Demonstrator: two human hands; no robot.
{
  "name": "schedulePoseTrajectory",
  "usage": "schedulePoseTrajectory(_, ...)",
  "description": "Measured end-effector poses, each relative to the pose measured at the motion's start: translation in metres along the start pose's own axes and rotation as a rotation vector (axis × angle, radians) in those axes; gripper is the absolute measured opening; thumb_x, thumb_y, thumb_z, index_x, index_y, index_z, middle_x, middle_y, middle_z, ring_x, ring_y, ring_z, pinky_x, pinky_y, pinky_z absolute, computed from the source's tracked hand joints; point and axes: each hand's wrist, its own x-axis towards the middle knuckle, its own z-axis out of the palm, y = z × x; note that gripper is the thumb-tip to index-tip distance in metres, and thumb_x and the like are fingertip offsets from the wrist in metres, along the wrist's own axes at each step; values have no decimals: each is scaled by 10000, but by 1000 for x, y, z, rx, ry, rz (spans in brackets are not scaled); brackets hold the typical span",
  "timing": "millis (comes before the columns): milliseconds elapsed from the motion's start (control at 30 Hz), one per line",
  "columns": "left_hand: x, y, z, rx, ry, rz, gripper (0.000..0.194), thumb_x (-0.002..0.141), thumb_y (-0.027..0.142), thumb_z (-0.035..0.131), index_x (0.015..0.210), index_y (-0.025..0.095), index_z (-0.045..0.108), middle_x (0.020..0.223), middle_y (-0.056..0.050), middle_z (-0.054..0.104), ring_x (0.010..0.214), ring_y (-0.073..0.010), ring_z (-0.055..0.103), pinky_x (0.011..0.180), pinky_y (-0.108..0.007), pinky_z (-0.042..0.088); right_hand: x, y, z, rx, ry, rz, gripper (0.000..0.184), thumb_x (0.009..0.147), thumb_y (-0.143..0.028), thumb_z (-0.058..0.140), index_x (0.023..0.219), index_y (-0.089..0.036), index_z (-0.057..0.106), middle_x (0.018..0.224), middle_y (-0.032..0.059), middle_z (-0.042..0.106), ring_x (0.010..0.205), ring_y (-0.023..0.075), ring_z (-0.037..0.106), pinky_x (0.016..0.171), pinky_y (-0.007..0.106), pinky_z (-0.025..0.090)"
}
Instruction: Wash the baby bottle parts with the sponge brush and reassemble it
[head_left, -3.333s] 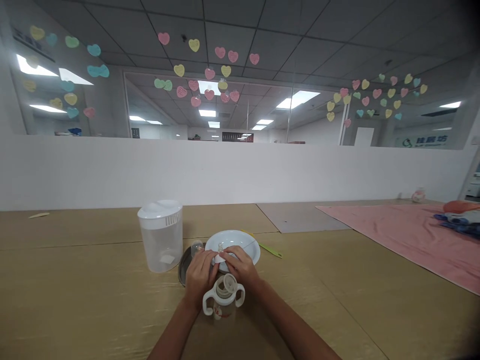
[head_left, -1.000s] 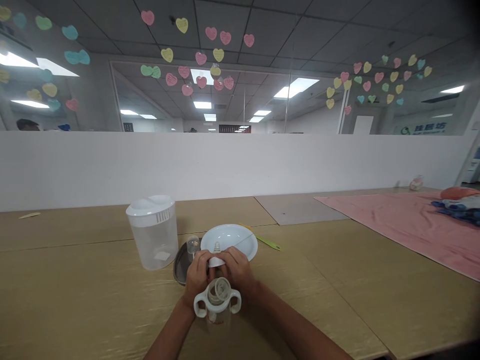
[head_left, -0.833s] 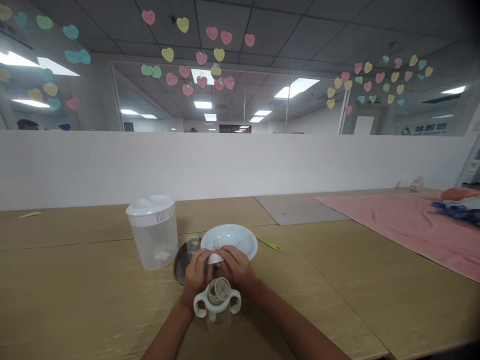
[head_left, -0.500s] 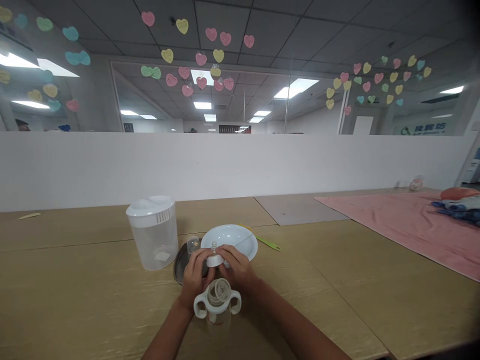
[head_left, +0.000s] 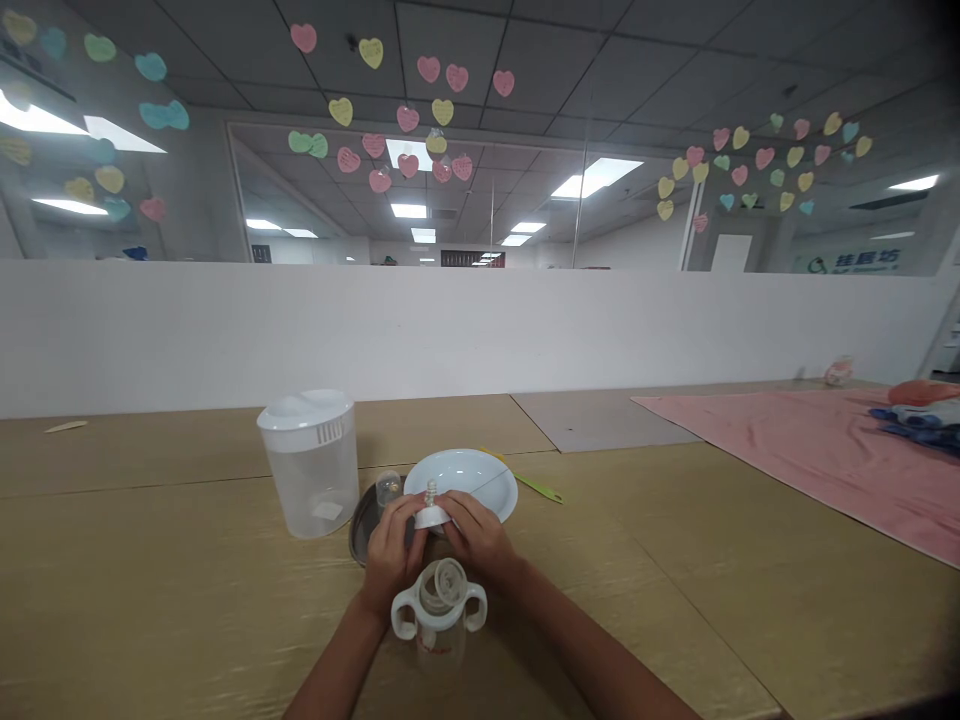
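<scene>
Between my two hands is a white bottle collar with a clear nipple (head_left: 431,516) standing up out of it. My left hand (head_left: 394,548) is closed on its left side, and my right hand (head_left: 478,535) grips it from the right. Just below, nearer me, a clear baby bottle (head_left: 441,640) with two white handles stands upright on the table. A clear ring-shaped part (head_left: 450,582) rests tilted in its mouth. Behind my hands are a white bowl (head_left: 491,495) and a dark round tray (head_left: 363,530), with a clear dome cap (head_left: 388,488) on the tray.
A translucent bucket with a white lid (head_left: 311,465) stands to the left. A green-handled utensil (head_left: 544,490) lies by the bowl. On the right a pink cloth (head_left: 765,440) covers the table, with folded fabric (head_left: 926,410) on it. A white wall (head_left: 450,330) rises behind the table.
The whole view has shifted slightly. Both hands still hold the collar with its nipple, which is tipped a little differently. The bottle stands where it was.
</scene>
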Motion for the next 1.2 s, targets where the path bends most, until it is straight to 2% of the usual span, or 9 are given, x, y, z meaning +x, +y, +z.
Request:
schedulePoseTrajectory(300,1,1,-2,46,-23,59,215,799,128,498,1013,135,522,946,-101,632,896,-169,604,788,-288,505,6,-4,-3,30,23,7,344,830,-72,384,1109,-174,557,835,76,632,781,146,596,675,273,526)
schedulePoseTrajectory(567,0,1,3,173,20,85,125,830,172,449,921,154,533,794,-65,618,740,-148,602,686,-265,507,7,-4,-3,29,64,-23,369,818,-62,411,1135,-182,556,825,81,626,772,148,593,656,263,516)
schedulePoseTrajectory(900,1,1,3,86,78,-22,155,821,150,477,970,153,522,871,-71,625,850,-157,606,744,-282,514,6,-4,-2,50,32,-3,368,792,-50,396,1112,-158,540,940,104,614,901,160,578,745,287,534)
schedulePoseTrajectory(1067,3,3,2,64,34,29,166,814,162,490,979,163,514,869,-63,626,830,-154,611,722,-282,517,3,-1,0,36,82,-9,354,808,-49,391,1092,-182,556,869,81,625,841,147,593,714,273,533)
schedulePoseTrajectory(1200,4,5,3,35,22,-6,107,829,159,468,929,164,504,813,-50,598,777,-144,596,689,-273,510,3,-1,1,24,78,3,312,814,-71,406,1043,-188,582,825,73,620,800,144,593,688,265,529)
